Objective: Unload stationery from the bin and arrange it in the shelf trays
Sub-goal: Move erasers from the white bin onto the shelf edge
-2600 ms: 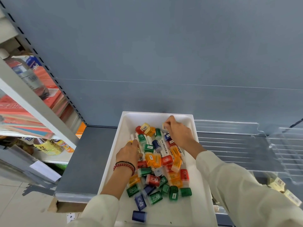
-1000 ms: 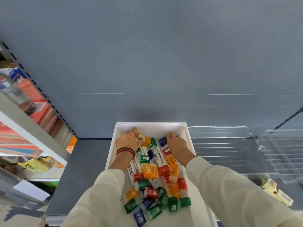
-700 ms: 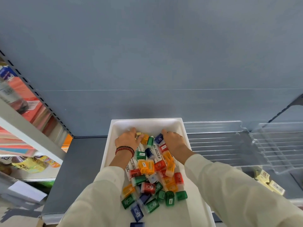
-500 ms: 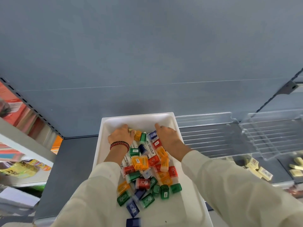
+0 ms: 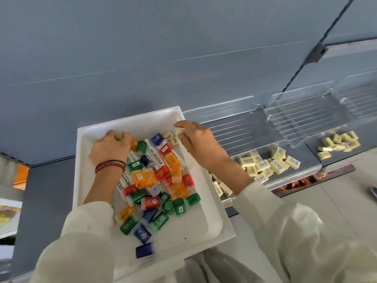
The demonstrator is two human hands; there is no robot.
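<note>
A white bin (image 5: 206, 219) stands on the grey shelf, holding a heap of small coloured sharpeners (image 5: 155, 182), white markers (image 5: 157, 158) and a few pale yellow erasers (image 5: 172, 137). My left hand (image 5: 111, 149) is curled at the bin's far left corner, gripping something small and tan that barely shows. Over the bin's far right corner, my right hand (image 5: 195, 139) pinches a pale yellow eraser between its fingers. To the right lies a clear shelf tray (image 5: 234, 129), and a second clear tray (image 5: 302, 119) tilts above a pile of yellow erasers (image 5: 265, 164).
More yellow erasers (image 5: 338, 141) lie in the section farther right. A slanted divider rail (image 5: 318, 48) runs down the grey back wall. Orange and yellow goods (image 5: 19, 176) sit on the shelves at the left. Pale floor shows at the lower right.
My view has swung right, bringing the eraser piles into sight. My right hand has moved to the bin's far right corner with an eraser; my left hand stays at the far left.
</note>
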